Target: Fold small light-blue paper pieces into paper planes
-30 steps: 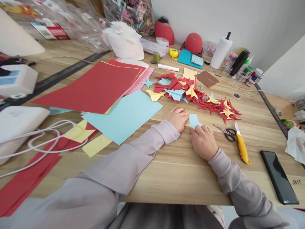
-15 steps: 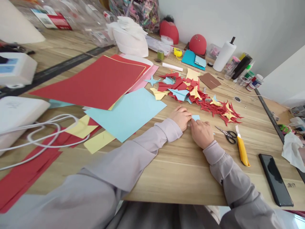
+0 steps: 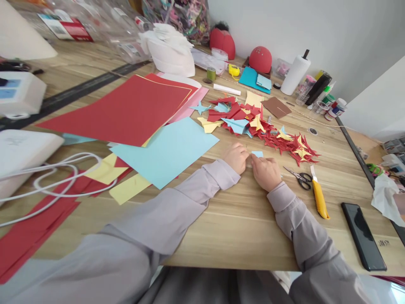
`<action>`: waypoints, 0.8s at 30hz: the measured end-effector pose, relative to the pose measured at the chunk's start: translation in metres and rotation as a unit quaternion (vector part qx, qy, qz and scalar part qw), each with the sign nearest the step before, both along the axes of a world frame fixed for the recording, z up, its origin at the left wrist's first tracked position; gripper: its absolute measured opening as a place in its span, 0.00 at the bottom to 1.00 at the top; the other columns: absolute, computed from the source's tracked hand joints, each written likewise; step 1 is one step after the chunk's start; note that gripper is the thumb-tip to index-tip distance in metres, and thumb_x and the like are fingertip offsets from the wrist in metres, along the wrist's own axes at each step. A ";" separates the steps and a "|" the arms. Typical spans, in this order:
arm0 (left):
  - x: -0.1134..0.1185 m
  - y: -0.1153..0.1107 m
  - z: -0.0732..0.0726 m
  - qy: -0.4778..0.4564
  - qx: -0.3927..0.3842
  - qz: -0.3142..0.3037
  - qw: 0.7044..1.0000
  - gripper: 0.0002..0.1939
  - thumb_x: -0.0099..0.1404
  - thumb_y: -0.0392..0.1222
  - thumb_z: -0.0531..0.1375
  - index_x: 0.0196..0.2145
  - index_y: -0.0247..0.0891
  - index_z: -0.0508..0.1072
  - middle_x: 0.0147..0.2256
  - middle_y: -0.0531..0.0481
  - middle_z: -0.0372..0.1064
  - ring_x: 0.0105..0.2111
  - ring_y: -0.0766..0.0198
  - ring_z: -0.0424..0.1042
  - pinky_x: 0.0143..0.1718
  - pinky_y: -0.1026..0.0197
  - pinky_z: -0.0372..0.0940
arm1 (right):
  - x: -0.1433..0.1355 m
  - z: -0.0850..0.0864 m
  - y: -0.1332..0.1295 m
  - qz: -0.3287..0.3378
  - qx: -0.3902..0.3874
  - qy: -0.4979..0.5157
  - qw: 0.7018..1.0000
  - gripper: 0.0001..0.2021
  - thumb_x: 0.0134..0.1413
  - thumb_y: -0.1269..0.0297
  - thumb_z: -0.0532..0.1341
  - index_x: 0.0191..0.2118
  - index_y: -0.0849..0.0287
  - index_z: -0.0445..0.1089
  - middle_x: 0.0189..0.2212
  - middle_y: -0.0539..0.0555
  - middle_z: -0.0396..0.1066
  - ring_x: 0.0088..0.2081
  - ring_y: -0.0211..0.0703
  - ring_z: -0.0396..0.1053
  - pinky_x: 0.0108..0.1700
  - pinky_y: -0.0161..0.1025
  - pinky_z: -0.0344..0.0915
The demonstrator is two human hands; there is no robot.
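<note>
Head cam view: wood-grain desk, pretty packed, with a plain pale wall behind it. Around mid-desk the right hand is curled over a small blue paper, fingers pinning it. Left hand is half-curled just beside it, can't tell if it's gripping any. Folded-paper pile beyond, big red sheet off left, black phone lying right.

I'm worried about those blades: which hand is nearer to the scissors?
The right hand. It lies just left of the scissors, at the small blue paper; the left hand is farther left, with the right hand between it and the scissors.
</note>
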State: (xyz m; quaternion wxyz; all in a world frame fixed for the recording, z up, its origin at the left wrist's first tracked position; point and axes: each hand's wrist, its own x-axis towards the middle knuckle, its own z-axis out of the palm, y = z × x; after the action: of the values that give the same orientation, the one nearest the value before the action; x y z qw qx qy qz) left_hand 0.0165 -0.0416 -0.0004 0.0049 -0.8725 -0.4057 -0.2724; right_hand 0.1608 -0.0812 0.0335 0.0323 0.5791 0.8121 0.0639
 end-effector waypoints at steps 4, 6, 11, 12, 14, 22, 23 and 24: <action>0.000 -0.008 0.000 0.014 0.044 -0.067 0.997 0.13 0.58 0.36 0.50 0.24 0.35 0.74 0.27 0.45 0.72 0.34 0.56 0.66 0.36 0.53 0.59 | 0.002 0.001 0.004 0.003 -0.018 -0.006 1.000 0.18 0.63 0.65 0.41 0.55 0.57 0.57 0.36 0.56 0.74 0.37 0.41 0.71 0.39 0.37 0.52; 0.001 -0.010 0.001 0.017 0.051 -0.076 0.996 0.13 0.58 0.36 0.50 0.24 0.35 0.73 0.26 0.45 0.72 0.33 0.57 0.66 0.34 0.53 0.59 | 0.002 0.001 0.007 0.004 -0.020 -0.017 1.000 0.19 0.63 0.64 0.41 0.56 0.57 0.56 0.34 0.57 0.75 0.35 0.42 0.72 0.38 0.37 0.53; 0.001 -0.011 0.004 0.023 0.017 -0.040 0.999 0.14 0.58 0.35 0.49 0.28 0.33 0.74 0.30 0.44 0.73 0.36 0.55 0.66 0.37 0.51 0.60 | -0.001 0.002 0.009 -0.001 -0.016 -0.025 1.000 0.20 0.62 0.65 0.41 0.57 0.58 0.56 0.33 0.58 0.75 0.33 0.44 0.72 0.37 0.38 0.53; 0.002 -0.010 0.005 0.021 0.005 -0.026 0.999 0.14 0.58 0.34 0.49 0.31 0.32 0.75 0.33 0.43 0.73 0.38 0.54 0.66 0.39 0.51 0.60 | -0.001 0.002 0.009 0.000 -0.019 -0.023 1.000 0.20 0.62 0.65 0.41 0.57 0.59 0.55 0.33 0.58 0.75 0.34 0.44 0.72 0.37 0.38 0.53; 0.002 -0.009 0.006 0.014 -0.017 -0.003 1.000 0.16 0.58 0.33 0.49 0.39 0.30 0.73 0.40 0.41 0.72 0.42 0.53 0.65 0.42 0.51 0.60 | -0.001 0.002 0.008 0.003 -0.028 -0.016 0.999 0.20 0.62 0.65 0.42 0.57 0.59 0.54 0.34 0.58 0.75 0.35 0.43 0.72 0.39 0.38 0.53; 0.007 -0.005 0.004 0.044 -0.072 0.067 0.994 0.22 0.57 0.37 0.52 0.49 0.31 0.68 0.55 0.39 0.60 0.55 0.48 0.55 0.52 0.47 0.55 | 0.002 -0.006 0.003 0.013 -0.011 -0.004 1.000 0.19 0.62 0.66 0.41 0.57 0.63 0.53 0.41 0.60 0.72 0.43 0.42 0.68 0.49 0.38 0.52; 0.007 -0.005 0.004 0.045 -0.073 0.076 0.993 0.22 0.58 0.37 0.52 0.50 0.32 0.68 0.55 0.39 0.60 0.55 0.48 0.54 0.52 0.47 0.55 | 0.002 -0.006 0.003 0.014 -0.010 -0.003 1.000 0.19 0.62 0.66 0.41 0.57 0.63 0.53 0.41 0.60 0.72 0.42 0.42 0.68 0.49 0.38 0.52; 0.008 -0.006 0.004 0.045 -0.072 0.081 0.993 0.22 0.58 0.38 0.51 0.50 0.34 0.68 0.55 0.39 0.60 0.55 0.47 0.54 0.52 0.46 0.54 | 0.002 -0.007 0.003 0.014 -0.009 -0.002 1.000 0.19 0.63 0.66 0.41 0.56 0.63 0.54 0.40 0.60 0.72 0.42 0.42 0.68 0.49 0.38 0.52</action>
State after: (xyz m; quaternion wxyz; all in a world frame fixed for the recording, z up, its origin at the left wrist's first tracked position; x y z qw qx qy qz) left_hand 0.0242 -0.0471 0.0031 -0.0175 -0.8463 -0.4925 -0.2022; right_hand 0.1626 -0.0785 0.0268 0.0387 0.5672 0.8206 0.0582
